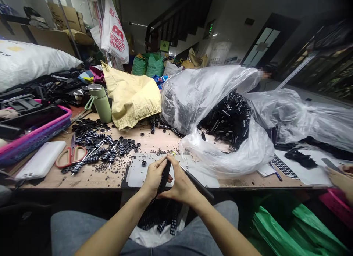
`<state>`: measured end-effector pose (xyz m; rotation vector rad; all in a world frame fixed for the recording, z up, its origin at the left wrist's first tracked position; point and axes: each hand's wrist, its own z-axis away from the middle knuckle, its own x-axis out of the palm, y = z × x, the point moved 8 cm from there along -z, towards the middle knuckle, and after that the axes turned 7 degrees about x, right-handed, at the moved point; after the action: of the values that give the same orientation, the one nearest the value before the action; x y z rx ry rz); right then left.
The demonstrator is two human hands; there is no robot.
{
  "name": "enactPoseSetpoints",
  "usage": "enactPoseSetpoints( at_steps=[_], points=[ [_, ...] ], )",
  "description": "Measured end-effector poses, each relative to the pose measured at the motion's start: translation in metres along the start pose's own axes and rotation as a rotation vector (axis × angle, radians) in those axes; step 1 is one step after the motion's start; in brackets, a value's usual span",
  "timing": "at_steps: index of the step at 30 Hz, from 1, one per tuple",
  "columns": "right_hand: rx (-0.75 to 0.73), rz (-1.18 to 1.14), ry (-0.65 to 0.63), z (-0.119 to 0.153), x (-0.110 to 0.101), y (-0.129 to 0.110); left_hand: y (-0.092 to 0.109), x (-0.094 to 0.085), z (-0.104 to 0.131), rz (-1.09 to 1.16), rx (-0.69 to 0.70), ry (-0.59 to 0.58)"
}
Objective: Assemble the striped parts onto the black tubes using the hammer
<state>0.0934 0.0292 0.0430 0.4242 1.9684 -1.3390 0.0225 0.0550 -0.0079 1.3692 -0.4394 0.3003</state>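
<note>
The left hand [154, 175] and right hand [180, 184] both have a closed grip on a long black bar [164, 175]. It is between them, by the table [150, 141] edge, its long side pointing forward.

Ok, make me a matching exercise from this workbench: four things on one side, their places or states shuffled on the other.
Column 1
1. Black piece
2. Scissors
3. Bottle
4. Clear plastic bag

Column 2
A. Pale green, with a silver-topped lid
B. Gaping, with many black parts showing inside
C. Held between the left hand and the right hand
D. Lying beside a white rectangular case

Right pairs: 1-C, 2-D, 3-A, 4-B
</note>
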Motion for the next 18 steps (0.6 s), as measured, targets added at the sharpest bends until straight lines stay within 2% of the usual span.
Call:
enactPoseSetpoints(
  at_steps=[5,9,13,15,16,18],
  points=[
    [0.1,-0.078,-0.015,-0.001,0.004,0.007,-0.011,-0.005,0.002,-0.004,-0.113,0.01],
    [0.149,-0.101,0.038,-0.001,0.009,0.015,-0.015,-0.009,0.0,-0.039,-0.15,-0.003],
    [0.17,-0.081,0.003,-0.002,0.019,0.018,-0.022,-0.016,-0.003,-0.057,-0.173,-0.009],
    [0.182,-0.041,0.017,-0.003,0.023,0.021,-0.023,-0.02,-0.005,-0.137,-0.115,-0.021],
    [0.192,-0.016,0.042,-0.003,0.025,0.023,-0.021,-0.023,-0.006,-0.232,-0.037,-0.035],
    [0.211,0.051,0.107,-0.004,0.03,0.03,-0.012,-0.024,-0.006,-0.537,0.207,-0.071]
  ],
)
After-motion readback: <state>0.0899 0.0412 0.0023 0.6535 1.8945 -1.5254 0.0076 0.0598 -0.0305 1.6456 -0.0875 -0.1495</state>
